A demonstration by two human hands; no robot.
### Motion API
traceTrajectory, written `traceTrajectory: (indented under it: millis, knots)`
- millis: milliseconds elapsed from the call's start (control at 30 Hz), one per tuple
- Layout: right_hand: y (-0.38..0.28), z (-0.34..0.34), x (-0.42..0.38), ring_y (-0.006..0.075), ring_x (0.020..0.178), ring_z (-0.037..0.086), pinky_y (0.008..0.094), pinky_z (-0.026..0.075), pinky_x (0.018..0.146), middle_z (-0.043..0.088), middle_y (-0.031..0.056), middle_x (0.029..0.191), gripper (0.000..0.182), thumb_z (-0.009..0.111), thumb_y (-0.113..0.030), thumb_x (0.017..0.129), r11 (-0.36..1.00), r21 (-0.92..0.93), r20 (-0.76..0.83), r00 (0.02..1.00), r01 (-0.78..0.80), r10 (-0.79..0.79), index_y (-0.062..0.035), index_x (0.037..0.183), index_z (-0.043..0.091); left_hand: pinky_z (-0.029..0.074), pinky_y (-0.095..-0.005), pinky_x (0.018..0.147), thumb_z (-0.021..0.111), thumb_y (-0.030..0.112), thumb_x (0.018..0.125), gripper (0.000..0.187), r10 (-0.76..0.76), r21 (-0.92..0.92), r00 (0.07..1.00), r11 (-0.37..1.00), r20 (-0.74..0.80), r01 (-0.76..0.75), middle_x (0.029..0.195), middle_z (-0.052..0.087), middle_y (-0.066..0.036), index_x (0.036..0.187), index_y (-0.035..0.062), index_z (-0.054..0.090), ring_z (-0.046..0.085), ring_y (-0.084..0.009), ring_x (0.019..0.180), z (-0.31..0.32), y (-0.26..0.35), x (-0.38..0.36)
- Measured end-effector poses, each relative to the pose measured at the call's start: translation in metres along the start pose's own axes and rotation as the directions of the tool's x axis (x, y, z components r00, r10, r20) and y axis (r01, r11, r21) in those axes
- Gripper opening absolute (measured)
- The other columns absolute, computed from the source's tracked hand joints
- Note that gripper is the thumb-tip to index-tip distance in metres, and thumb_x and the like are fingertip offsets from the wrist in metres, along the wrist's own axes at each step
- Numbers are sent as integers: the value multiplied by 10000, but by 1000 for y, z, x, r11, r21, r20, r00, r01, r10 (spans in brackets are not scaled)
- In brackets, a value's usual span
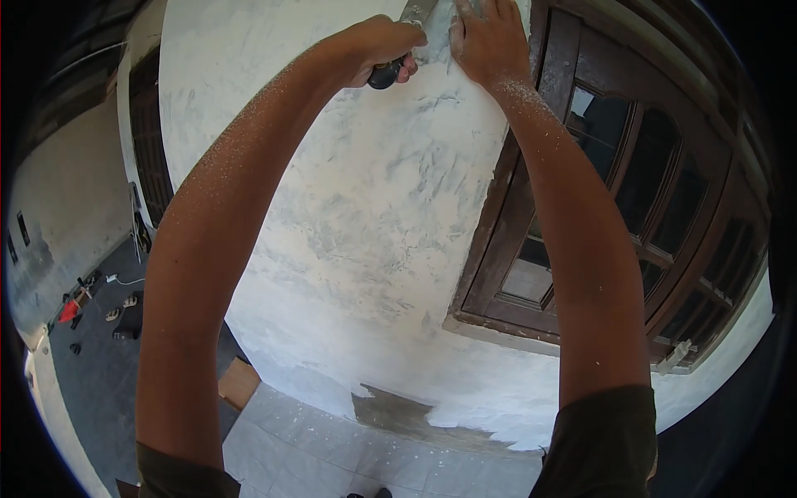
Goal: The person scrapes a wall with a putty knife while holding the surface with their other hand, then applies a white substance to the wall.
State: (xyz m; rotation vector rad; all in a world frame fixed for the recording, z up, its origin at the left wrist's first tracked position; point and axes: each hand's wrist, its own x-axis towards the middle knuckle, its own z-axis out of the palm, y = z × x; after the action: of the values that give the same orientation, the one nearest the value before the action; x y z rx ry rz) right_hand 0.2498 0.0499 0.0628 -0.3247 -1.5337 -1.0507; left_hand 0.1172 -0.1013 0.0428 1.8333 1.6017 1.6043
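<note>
My left hand [387, 48] is raised to the top of the view, its fingers wrapped round the black handle of a scraper [384, 76]. Part of a metal blade shows above the fist and runs out of the frame. Beside it, my right hand [491, 43] rests against the patchy white wall [357, 199], palm in and fingers stretched upward; some fingertips are cut off by the frame's edge. Pale dust and flakes cling to both forearms. Grey patches and rough marks show across the wall's white coat.
A brown wooden window [573, 108] with glass panes is set in the wall at right. Below, white specks dot the grey tiled floor [332, 452]. A brown box [238, 383] stands by the wall's corner; sandals [124, 311] and a red item [69, 311] lie at left.
</note>
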Motion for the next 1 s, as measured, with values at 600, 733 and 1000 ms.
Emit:
traceTrajectory:
  millis: [600, 733, 1000]
  knots:
    - [-4, -4, 0, 405, 1500, 318, 491, 232, 1264, 406, 243, 1578, 543, 529, -194, 968, 999, -38, 50, 998, -37, 39, -20, 1481, 509, 617, -299, 541, 600, 375, 1035, 447, 146, 290, 966, 954, -212, -81, 865, 691, -151, 1115, -65, 591, 733, -196, 645, 24, -1, -8]
    - [-5, -4, -1, 403, 1499, 321, 491, 238, 1260, 412, 242, 1576, 528, 527, -195, 973, 999, -32, 49, 998, -39, 41, -21, 1471, 523, 631, -390, 749, 627, 298, 1009, 386, 201, 497, 924, 868, -326, -14, 998, 748, -208, 1170, -52, 649, 767, -305, 857, 27, -12, -7]
    - [-4, -3, 0, 396, 1502, 318, 491, 244, 1257, 414, 233, 1582, 509, 523, -201, 983, 998, -37, 29, 999, -43, 45, -34, 1464, 542, 606, -443, 878, 584, 295, 1033, 374, 276, 782, 898, 614, -341, 108, 1122, 738, -227, 1258, 5, 658, 747, -338, 1027, 35, -11, -4]
